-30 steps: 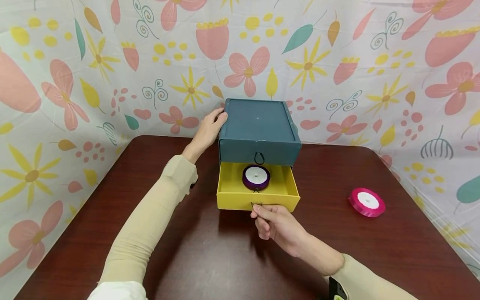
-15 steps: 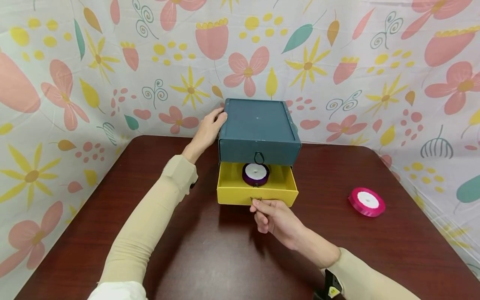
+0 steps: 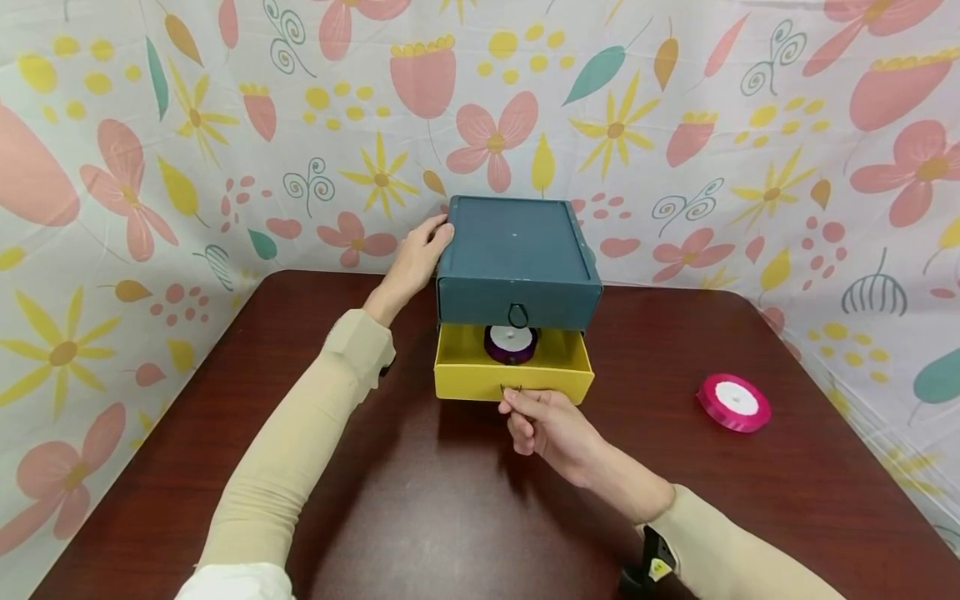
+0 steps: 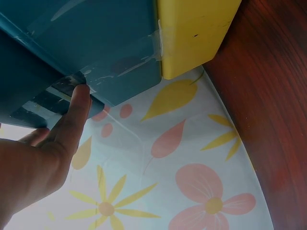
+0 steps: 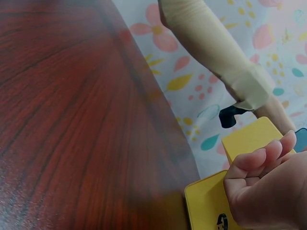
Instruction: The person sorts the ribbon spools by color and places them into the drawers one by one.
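Observation:
A teal drawer box (image 3: 517, 242) stands near the back of the table, its lower yellow drawer (image 3: 468, 382) partly pulled out. Inside that drawer lies a purple ribbon spool (image 3: 512, 340) with a white centre, its front edge partly hidden by the drawer front. My right hand (image 3: 558, 433) pinches the small dark loop handle on the drawer front between thumb and forefinger; its other fingers are curled. Against the box's left side rests my left hand (image 3: 416, 258). In the left wrist view a straight finger (image 4: 79, 108) touches the teal wall.
A pink ribbon spool (image 3: 735, 402) lies on the dark red-brown table (image 3: 795, 492), right of the box. The upper teal drawer, with its own dark loop handle (image 3: 517, 315), is closed. A flowered cloth (image 3: 315, 108) hangs close behind the table.
My right hand has moved away from me with the yellow drawer, which now sits farther into the box. The purple spool has moved back with it. My left hand stays put.

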The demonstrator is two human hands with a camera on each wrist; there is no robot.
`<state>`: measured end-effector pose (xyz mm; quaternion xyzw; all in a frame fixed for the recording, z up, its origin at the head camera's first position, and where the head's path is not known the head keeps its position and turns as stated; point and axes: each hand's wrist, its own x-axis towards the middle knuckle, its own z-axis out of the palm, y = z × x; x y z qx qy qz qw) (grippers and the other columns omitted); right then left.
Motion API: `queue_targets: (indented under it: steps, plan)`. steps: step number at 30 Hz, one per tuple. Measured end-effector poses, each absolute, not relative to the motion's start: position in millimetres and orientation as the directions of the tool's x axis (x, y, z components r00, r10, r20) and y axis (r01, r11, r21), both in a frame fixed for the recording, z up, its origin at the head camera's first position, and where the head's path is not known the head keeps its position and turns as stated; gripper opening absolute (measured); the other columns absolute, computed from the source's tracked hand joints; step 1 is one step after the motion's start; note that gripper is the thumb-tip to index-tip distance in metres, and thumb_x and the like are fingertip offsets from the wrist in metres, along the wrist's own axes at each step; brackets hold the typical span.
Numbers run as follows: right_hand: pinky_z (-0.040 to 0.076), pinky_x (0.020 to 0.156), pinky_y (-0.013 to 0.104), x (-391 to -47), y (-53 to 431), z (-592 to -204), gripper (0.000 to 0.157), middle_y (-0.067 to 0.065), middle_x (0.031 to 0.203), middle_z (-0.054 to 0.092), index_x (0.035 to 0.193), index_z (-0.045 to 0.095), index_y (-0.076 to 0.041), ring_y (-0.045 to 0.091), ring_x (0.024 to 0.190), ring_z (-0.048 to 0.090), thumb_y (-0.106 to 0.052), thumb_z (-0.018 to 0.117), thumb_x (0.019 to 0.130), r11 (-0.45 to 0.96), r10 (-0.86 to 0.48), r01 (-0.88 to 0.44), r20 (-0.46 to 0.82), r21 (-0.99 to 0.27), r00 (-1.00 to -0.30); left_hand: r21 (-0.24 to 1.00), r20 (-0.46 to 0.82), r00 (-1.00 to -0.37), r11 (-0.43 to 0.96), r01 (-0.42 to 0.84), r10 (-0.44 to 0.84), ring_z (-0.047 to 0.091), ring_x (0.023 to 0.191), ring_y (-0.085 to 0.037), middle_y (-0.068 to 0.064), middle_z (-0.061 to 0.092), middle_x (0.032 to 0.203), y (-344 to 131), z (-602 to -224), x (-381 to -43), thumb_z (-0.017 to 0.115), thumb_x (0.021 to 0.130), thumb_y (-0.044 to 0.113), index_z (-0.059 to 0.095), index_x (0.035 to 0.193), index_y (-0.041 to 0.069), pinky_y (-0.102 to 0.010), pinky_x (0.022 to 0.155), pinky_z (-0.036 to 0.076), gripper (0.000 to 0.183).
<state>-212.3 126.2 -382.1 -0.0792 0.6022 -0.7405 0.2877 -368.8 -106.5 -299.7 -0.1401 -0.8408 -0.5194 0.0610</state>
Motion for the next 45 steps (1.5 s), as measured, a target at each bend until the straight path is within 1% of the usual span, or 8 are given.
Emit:
queue_targets:
  steps: [2, 5, 9, 12, 20, 27, 36, 45]
  plan:
    - [0.036, 0.058, 0.023, -214, 126, -381, 0.028, -0.007, 0.053, 0.046, 0.083, 0.064, -0.014, 0.007, 0.051, 0.042, -0.027, 0.048, 0.102, -0.112, -0.519, 0.333, -0.23, -0.936, -0.823, 0.857, 0.246, -0.954, 0.42, 0.297, 0.172, 0.053, 0.108, -0.025, -0.009, 0.044, 0.149, -107, -300, -369, 0.036, 0.103, 0.044, 0.032, 0.152, 0.015, -0.041, 0.102, 0.04, 0.057]
    - [0.036, 0.058, 0.023, -216, 125, -381, 0.028, -0.007, 0.053, 0.046, 0.083, 0.064, -0.014, 0.007, 0.052, 0.042, -0.027, 0.048, 0.102, -0.116, -0.517, 0.331, -0.228, -0.936, -0.825, 0.859, 0.242, -0.955, 0.419, 0.294, 0.172, 0.052, 0.116, -0.025, -0.009, 0.042, 0.151, -107, -299, -369, 0.036, 0.103, 0.044, 0.032, 0.152, 0.015, -0.042, 0.106, 0.039, 0.058]
    - [0.037, 0.058, 0.024, -219, 125, -380, 0.028, -0.007, 0.054, 0.047, 0.083, 0.065, -0.014, 0.008, 0.052, 0.042, -0.026, 0.048, 0.102, -0.119, -0.512, 0.333, -0.229, -0.935, -0.828, 0.86, 0.24, -0.954, 0.418, 0.295, 0.179, 0.047, 0.13, -0.025, -0.008, 0.038, 0.154, -107, -299, -368, 0.036, 0.103, 0.045, 0.031, 0.153, 0.015, -0.043, 0.111, 0.036, 0.058]
    - [0.037, 0.058, 0.024, -221, 125, -380, 0.029, -0.006, 0.054, 0.047, 0.083, 0.065, -0.013, 0.008, 0.052, 0.042, -0.026, 0.048, 0.102, -0.118, -0.507, 0.335, -0.234, -0.935, -0.83, 0.859, 0.24, -0.953, 0.418, 0.297, 0.184, 0.042, 0.137, -0.024, -0.008, 0.036, 0.155, -107, -299, -368, 0.036, 0.103, 0.045, 0.03, 0.153, 0.014, -0.043, 0.113, 0.035, 0.059]
    - [0.036, 0.058, 0.023, -228, 124, -381, 0.029, -0.006, 0.053, 0.045, 0.082, 0.063, -0.013, 0.008, 0.052, 0.041, -0.025, 0.047, 0.103, -0.117, -0.493, 0.333, -0.236, -0.936, -0.837, 0.861, 0.246, -0.952, 0.411, 0.301, 0.181, 0.044, 0.135, -0.024, -0.008, 0.038, 0.154, -107, -299, -368, 0.036, 0.103, 0.045, 0.03, 0.153, 0.014, -0.042, 0.112, 0.036, 0.059]
    - [0.036, 0.058, 0.024, -232, 123, -381, 0.028, -0.005, 0.053, 0.045, 0.083, 0.063, -0.013, 0.009, 0.052, 0.04, -0.026, 0.048, 0.102, -0.117, -0.483, 0.337, -0.243, -0.934, -0.841, 0.857, 0.242, -0.953, 0.42, 0.297, 0.182, 0.038, 0.14, -0.024, -0.007, 0.036, 0.155, -107, -299, -368, 0.036, 0.103, 0.045, 0.031, 0.153, 0.014, -0.042, 0.114, 0.033, 0.059]
    - [0.036, 0.058, 0.023, -237, 123, -381, 0.027, -0.005, 0.054, 0.046, 0.084, 0.064, -0.012, 0.009, 0.053, 0.04, -0.026, 0.049, 0.102, -0.129, -0.475, 0.343, -0.245, -0.931, -0.845, 0.858, 0.241, -0.952, 0.418, 0.3, 0.188, 0.036, 0.142, -0.024, -0.007, 0.034, 0.156, -107, -300, -369, 0.036, 0.103, 0.045, 0.03, 0.153, 0.013, -0.042, 0.115, 0.032, 0.059]
    - [0.037, 0.058, 0.023, -243, 123, -380, 0.026, -0.005, 0.054, 0.045, 0.09, 0.06, -0.006, 0.009, 0.053, 0.04, -0.026, 0.048, 0.102, -0.139, -0.464, 0.346, -0.248, -0.928, -0.851, 0.861, 0.242, -0.953, 0.414, 0.297, 0.183, 0.037, 0.141, -0.024, -0.007, 0.035, 0.156, -107, -301, -370, 0.035, 0.103, 0.044, 0.03, 0.153, 0.014, -0.042, 0.114, 0.033, 0.058]
